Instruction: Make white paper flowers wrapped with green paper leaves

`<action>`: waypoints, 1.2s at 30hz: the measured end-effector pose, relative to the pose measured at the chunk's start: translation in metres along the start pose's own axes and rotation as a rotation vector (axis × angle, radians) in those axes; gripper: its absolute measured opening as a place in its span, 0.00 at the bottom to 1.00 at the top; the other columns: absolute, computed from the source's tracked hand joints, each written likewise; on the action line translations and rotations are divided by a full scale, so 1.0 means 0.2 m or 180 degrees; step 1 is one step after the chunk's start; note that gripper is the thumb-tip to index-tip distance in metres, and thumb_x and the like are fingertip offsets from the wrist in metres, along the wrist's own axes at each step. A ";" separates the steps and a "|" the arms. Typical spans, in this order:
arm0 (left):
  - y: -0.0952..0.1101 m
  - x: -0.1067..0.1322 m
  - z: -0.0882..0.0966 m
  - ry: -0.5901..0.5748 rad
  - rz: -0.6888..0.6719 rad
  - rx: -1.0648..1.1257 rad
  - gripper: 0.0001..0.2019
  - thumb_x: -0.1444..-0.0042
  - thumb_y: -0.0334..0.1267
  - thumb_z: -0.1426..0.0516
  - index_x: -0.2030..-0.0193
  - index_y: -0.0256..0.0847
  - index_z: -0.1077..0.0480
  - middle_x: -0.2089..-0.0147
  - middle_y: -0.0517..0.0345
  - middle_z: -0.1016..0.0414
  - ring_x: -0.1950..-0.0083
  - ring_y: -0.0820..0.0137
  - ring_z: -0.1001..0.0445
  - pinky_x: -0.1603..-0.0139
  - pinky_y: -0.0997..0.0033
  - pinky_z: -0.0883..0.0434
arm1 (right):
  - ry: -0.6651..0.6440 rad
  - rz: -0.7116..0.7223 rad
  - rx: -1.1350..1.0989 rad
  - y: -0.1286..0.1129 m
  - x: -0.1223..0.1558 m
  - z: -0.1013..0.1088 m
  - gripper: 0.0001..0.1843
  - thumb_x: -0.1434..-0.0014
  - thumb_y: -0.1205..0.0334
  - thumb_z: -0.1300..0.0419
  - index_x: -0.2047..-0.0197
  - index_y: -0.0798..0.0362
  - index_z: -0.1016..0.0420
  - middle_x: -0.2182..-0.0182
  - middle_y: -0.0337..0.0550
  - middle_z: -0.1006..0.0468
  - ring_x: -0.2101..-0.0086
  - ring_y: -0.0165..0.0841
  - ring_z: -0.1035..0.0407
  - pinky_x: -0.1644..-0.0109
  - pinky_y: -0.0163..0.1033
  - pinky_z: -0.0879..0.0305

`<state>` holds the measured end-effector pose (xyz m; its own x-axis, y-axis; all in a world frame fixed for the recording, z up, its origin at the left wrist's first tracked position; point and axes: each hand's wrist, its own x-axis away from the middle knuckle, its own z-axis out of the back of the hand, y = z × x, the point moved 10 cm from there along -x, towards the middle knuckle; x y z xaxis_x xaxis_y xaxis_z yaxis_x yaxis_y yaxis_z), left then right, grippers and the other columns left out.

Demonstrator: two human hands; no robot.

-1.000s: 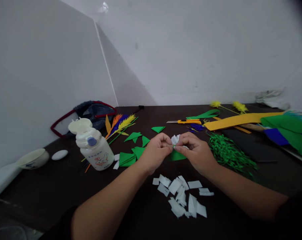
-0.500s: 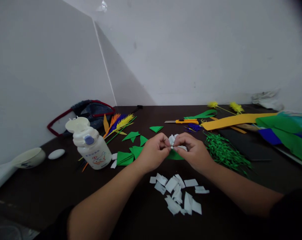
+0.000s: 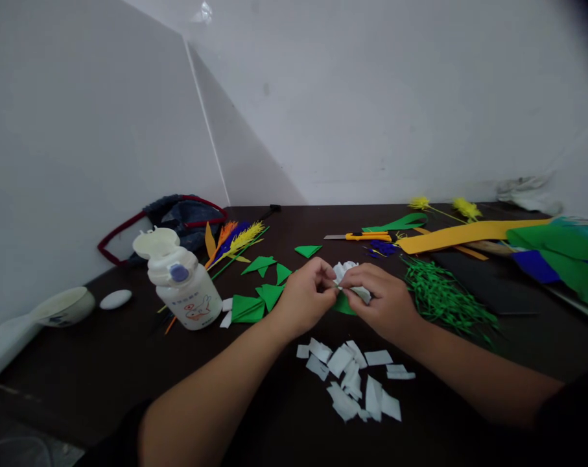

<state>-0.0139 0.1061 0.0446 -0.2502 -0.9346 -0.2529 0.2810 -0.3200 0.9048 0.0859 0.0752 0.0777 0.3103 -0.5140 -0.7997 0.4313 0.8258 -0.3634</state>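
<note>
Both hands meet over the middle of the dark table, pinching a small crumpled piece of white paper between them. My left hand (image 3: 309, 290) has its thumb and forefinger closed on the piece's left side. Opposite it, my right hand (image 3: 382, 295) pinches the same piece. Behind the fingertips lies a cluster of white paper (image 3: 345, 268), partly covered by the hands. Under them a green paper sheet (image 3: 343, 305) shows in part. Nearer to me is a scattered pile of white paper pieces (image 3: 340, 360). Several folded green paper pieces (image 3: 247, 309) lie left of my left hand.
An open-lidded white bottle (image 3: 189, 292) stands at the left, near a bowl (image 3: 67, 308). A yellow utility knife (image 3: 366, 237), blade out, lies behind the hands. To the right are green shredded stems (image 3: 444, 295), a black flat object (image 3: 488, 285) and a yellow strip (image 3: 469, 235).
The view has shifted slightly, so everything sits a little further right. Both hands still pinch the white paper, with the fingers slightly rearranged.
</note>
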 end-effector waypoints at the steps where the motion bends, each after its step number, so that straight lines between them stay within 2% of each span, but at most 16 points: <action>1: -0.02 0.00 -0.01 -0.0049 0.0098 0.0205 0.09 0.56 0.28 0.45 0.67 0.38 0.39 0.75 0.63 0.35 0.73 0.77 0.36 0.72 0.77 0.40 | 0.0011 0.0033 0.0038 0.00 0.00 0.00 0.07 0.51 0.71 0.45 0.70 0.51 0.28 0.71 0.42 0.26 0.66 0.33 0.32 0.58 0.42 0.35; 4: -0.06 0.00 -0.05 -0.0282 0.0358 0.0549 0.10 0.56 0.30 0.43 0.65 0.35 0.35 0.74 0.61 0.34 0.73 0.76 0.36 0.71 0.75 0.40 | 0.0065 0.0160 0.0135 -0.03 0.00 0.02 0.07 0.51 0.72 0.45 0.70 0.51 0.29 0.70 0.42 0.26 0.66 0.33 0.32 0.59 0.42 0.35; 6: -0.07 0.00 -0.06 -0.0384 0.0402 0.0515 0.06 0.55 0.33 0.43 0.68 0.34 0.32 0.74 0.60 0.33 0.73 0.76 0.37 0.71 0.75 0.40 | 0.0067 0.0210 0.0201 -0.04 0.00 0.02 0.07 0.51 0.72 0.45 0.70 0.51 0.29 0.70 0.43 0.26 0.66 0.33 0.32 0.59 0.42 0.35; 10: -0.07 0.01 -0.03 -0.0301 0.0358 0.0205 0.06 0.52 0.36 0.44 0.75 0.35 0.31 0.78 0.62 0.35 0.75 0.76 0.40 0.72 0.75 0.42 | -0.0038 0.0224 0.0342 -0.05 0.00 0.02 0.08 0.50 0.72 0.46 0.70 0.50 0.30 0.71 0.42 0.27 0.66 0.33 0.33 0.58 0.43 0.36; 17: -0.05 0.01 -0.02 -0.0231 0.0281 0.0185 0.07 0.52 0.38 0.44 0.74 0.35 0.30 0.77 0.61 0.34 0.73 0.75 0.39 0.71 0.75 0.41 | -0.0033 0.0104 0.0153 -0.03 -0.01 0.02 0.08 0.50 0.72 0.47 0.71 0.50 0.30 0.71 0.42 0.29 0.66 0.33 0.33 0.59 0.42 0.35; 23: -0.02 0.00 0.00 -0.0127 0.0063 -0.0173 0.08 0.50 0.37 0.46 0.73 0.34 0.30 0.77 0.61 0.34 0.73 0.75 0.39 0.70 0.75 0.41 | -0.0100 -0.0319 -0.0564 0.03 -0.02 0.02 0.07 0.51 0.70 0.45 0.71 0.52 0.28 0.69 0.43 0.28 0.66 0.33 0.33 0.59 0.41 0.36; 26: 0.01 0.00 0.00 -0.0150 -0.0064 -0.0399 0.07 0.50 0.36 0.46 0.73 0.35 0.29 0.76 0.61 0.33 0.72 0.74 0.38 0.70 0.75 0.41 | -0.0117 -0.0989 -0.1102 0.14 -0.01 -0.01 0.05 0.49 0.66 0.44 0.70 0.53 0.28 0.72 0.41 0.27 0.69 0.32 0.32 0.65 0.39 0.35; 29: 0.03 0.00 0.00 -0.0180 -0.0121 -0.0546 0.07 0.50 0.35 0.47 0.72 0.36 0.29 0.74 0.60 0.31 0.71 0.73 0.36 0.68 0.75 0.39 | -0.0066 -0.1583 -0.1389 0.24 0.02 -0.03 0.09 0.47 0.60 0.44 0.64 0.53 0.27 0.70 0.42 0.25 0.71 0.32 0.31 0.69 0.37 0.35; 32: 0.05 0.00 0.00 -0.0142 -0.0188 -0.0738 0.07 0.50 0.36 0.47 0.72 0.37 0.29 0.75 0.61 0.32 0.72 0.74 0.37 0.69 0.75 0.40 | -0.0235 -0.1437 -0.1162 0.22 0.01 -0.04 0.09 0.47 0.60 0.44 0.64 0.52 0.25 0.66 0.44 0.25 0.65 0.33 0.31 0.62 0.40 0.35; 36: 0.05 0.00 0.02 -0.0023 -0.0189 -0.0938 0.08 0.50 0.37 0.47 0.75 0.37 0.31 0.78 0.63 0.36 0.74 0.75 0.40 0.72 0.76 0.42 | -0.0421 -0.1140 -0.0909 0.17 -0.01 -0.07 0.07 0.48 0.64 0.44 0.69 0.51 0.23 0.69 0.43 0.25 0.65 0.33 0.31 0.58 0.42 0.36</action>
<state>-0.0147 0.1041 0.0552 -0.2806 -0.9121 -0.2989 0.5223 -0.4063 0.7498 0.0889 0.1075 0.0603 0.2977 -0.7879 -0.5391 0.2864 0.6124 -0.7368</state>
